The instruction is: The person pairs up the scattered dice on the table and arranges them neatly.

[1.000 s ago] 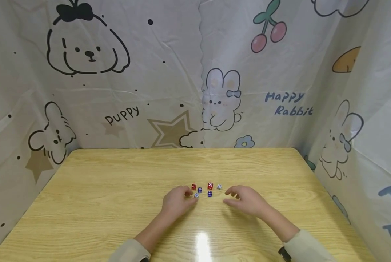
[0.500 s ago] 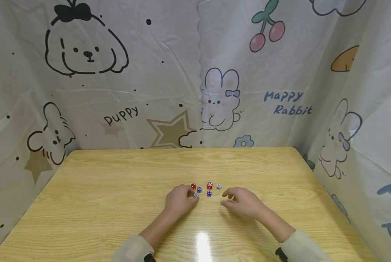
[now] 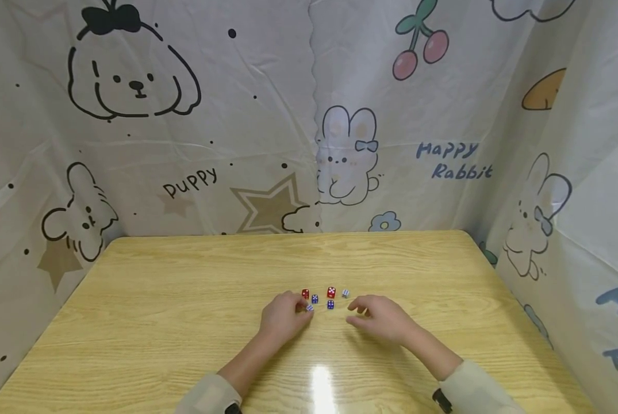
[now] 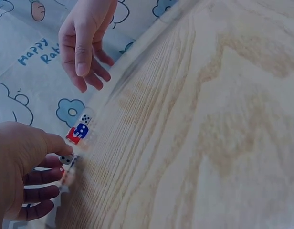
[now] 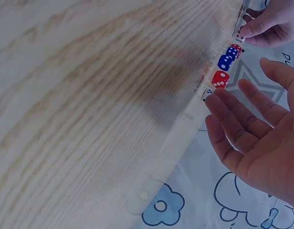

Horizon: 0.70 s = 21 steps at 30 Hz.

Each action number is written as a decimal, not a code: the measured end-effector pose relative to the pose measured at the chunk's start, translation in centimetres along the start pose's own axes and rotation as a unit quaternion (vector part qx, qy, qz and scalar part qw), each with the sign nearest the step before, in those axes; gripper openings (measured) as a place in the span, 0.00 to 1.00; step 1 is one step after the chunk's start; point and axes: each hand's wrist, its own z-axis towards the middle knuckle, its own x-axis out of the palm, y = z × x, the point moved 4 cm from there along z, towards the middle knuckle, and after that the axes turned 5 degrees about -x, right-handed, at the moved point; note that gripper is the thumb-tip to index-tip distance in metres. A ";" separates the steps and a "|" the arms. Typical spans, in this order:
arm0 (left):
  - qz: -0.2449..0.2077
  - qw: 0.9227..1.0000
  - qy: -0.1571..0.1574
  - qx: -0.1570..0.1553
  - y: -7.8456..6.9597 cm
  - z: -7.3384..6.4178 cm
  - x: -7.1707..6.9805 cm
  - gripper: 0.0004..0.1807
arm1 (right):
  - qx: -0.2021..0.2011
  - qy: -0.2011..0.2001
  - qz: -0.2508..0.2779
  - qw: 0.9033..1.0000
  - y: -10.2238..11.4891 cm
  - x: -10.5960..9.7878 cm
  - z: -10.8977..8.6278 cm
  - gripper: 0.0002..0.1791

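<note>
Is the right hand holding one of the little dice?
No, in the head view the right hand holds nothing, and the white die nearest it sits on the table, apart from it.

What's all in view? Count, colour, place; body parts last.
Red dice: 2, red, table middle, one per cluster of three
Blue dice: 2, blue, one per cluster
White dice: 2, white, one per cluster
Table: 1, light wood, under the dice
Cartoon-printed cloth: pieces unclear, off-white, behind and beside table
Sleeves: 2, cream, bottom edge
Wrist items: 2, black, at sleeve ends
Left hand: 1, bare, pinching left cluster's white die
Right hand: 1, bare, holding nothing, right of dice
</note>
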 end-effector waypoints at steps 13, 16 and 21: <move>0.000 0.999 0.015 0.041 -0.5 -1.6 -0.6 0.09 | -0.004 -0.001 0.008 1.000 0.6 0.5 0.3 0.13; 0.001 0.998 0.023 0.052 -0.7 -1.9 -0.8 0.09 | -0.014 -0.004 0.008 1.000 0.8 0.6 0.4 0.13; 0.010 0.997 0.035 0.065 -0.8 -2.3 -0.9 0.09 | -0.034 -0.005 0.013 0.999 1.2 0.8 0.4 0.13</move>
